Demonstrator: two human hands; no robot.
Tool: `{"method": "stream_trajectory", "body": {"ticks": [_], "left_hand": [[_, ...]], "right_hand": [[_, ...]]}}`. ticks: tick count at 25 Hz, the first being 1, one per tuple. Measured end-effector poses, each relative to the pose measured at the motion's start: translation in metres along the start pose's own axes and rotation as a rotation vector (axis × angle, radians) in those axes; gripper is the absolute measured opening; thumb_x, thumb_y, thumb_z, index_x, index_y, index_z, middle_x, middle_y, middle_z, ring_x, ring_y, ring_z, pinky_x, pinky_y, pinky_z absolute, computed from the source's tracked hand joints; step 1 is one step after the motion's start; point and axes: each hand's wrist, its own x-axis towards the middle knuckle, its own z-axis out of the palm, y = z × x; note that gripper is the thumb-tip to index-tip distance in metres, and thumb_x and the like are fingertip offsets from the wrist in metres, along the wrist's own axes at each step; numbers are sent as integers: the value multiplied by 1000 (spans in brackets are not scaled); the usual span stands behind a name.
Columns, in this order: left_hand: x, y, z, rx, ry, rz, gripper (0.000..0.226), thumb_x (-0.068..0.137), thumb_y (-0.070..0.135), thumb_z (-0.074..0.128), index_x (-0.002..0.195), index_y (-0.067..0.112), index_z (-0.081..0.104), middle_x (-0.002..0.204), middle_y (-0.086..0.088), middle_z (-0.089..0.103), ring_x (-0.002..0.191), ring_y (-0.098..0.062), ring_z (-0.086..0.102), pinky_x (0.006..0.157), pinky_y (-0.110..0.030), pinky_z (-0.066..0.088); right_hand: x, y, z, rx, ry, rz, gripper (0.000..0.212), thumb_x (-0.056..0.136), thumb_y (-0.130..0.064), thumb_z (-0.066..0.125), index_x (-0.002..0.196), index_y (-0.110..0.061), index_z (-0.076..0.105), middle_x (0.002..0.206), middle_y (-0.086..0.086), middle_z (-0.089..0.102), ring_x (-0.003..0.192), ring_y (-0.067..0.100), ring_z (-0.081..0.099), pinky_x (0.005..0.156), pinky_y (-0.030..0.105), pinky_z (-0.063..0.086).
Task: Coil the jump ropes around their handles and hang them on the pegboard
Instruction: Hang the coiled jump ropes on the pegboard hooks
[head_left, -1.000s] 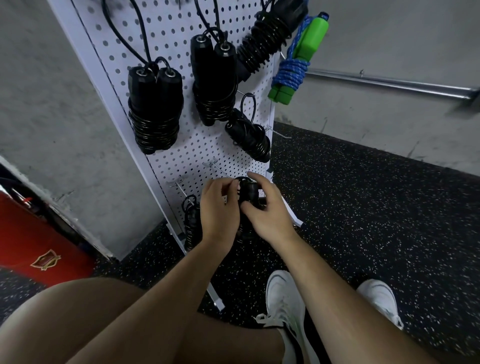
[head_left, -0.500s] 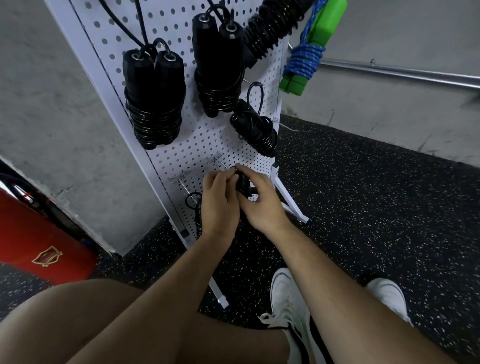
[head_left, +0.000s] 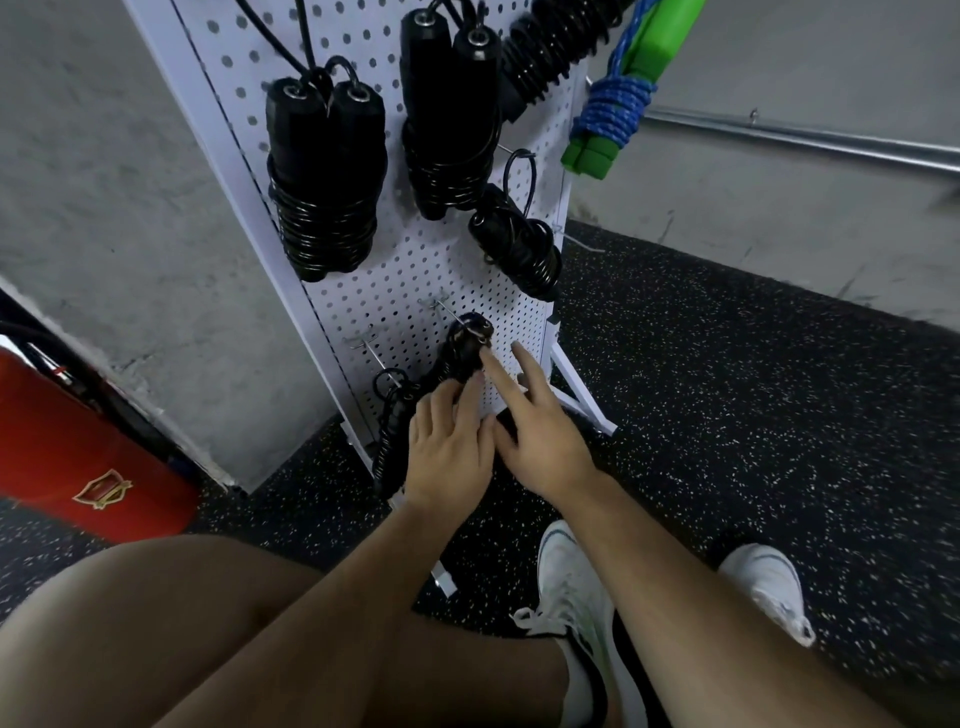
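A white pegboard leans in front of me with several coiled black jump ropes hanging on it. One small black coiled rope hangs from a metal hook low on the board. My right hand has its index and middle fingers straight, and the index tip touches that rope's handle. My left hand lies just below, fingertips resting against the bottom of the same bundle. Another black rope hangs at the lower left, beside my left hand.
A blue rope with green handles hangs off the board's right edge. The board's white foot sticks out onto the speckled black floor. A red pad lies left; a metal rail runs along the wall. My white shoes are below.
Both hands gripped the small black rope at the hook before. Now the rope hangs on the hook, my hands have dropped lower, and my right fingers have straightened.
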Motion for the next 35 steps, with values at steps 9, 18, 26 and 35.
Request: {"method": "stream_trajectory", "body": {"ticks": [9,18,26,35], "left_hand": [[-14,8,68,86,-583,17,55,108,37,33,158,16,25,162,-3,27,150,-20,22,119,-37,19],[0,-14,151,206,-788,-12,61,106,44,33,159,15,22,167,-5,17,154,-18,14,124,-38,5],[-21,-26,164,77,-863,-143,57,105,40,38,156,15,28,163,-6,23,149,-21,22,121,-38,23],[8,16,126,-600,-680,-850,78,90,64,55,151,21,33,144,-6,49,125,-28,55,109,-43,45]], "right_hand": [[-54,77,37,-218,-259,218,61,101,-30,44,158,-22,23,160,0,29,143,25,32,108,43,43],[-15,180,91,-322,-447,478,70,101,-31,48,159,-14,14,167,9,12,153,29,10,120,45,21],[15,204,132,-198,-453,891,85,84,-59,68,145,-9,36,146,16,40,133,34,39,106,42,39],[-50,108,56,153,-58,653,54,91,-36,69,130,-10,44,127,3,35,92,19,56,74,30,46]]}}
